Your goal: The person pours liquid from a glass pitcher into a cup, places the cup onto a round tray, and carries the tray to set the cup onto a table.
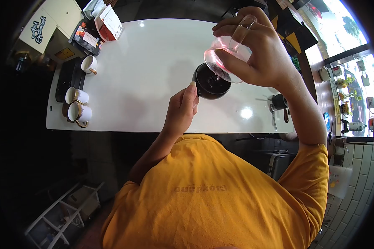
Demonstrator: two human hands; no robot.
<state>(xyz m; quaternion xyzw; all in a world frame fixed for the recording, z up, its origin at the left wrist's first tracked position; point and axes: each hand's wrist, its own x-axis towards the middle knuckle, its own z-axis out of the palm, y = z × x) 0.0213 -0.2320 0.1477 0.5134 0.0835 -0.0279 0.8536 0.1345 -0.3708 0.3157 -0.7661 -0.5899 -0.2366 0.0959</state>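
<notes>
My left hand (pixel 182 107) is closed on the handle of a black cup (pixel 212 95), thumb on top. The cup is above the white table, and its inside looks dark with small bright specks. Over its far right rim, my right hand (pixel 265 58) tips a clear glass jug (pixel 212 57) with a glass handle. Fingers wrap the handle and the thumb presses along the side. Pinkish light tints the glass, and its lower lip overlaps the cup's opening in this view.
Several white mugs (pixel 80 112) stand along the left edge of the white table (pixel 149 54), beside a black tray (pixel 67 81). Coffee bags (pixel 87 37) sit at the back left. At right are a dark pot (pixel 279 101) and a spoon (pixel 274 118).
</notes>
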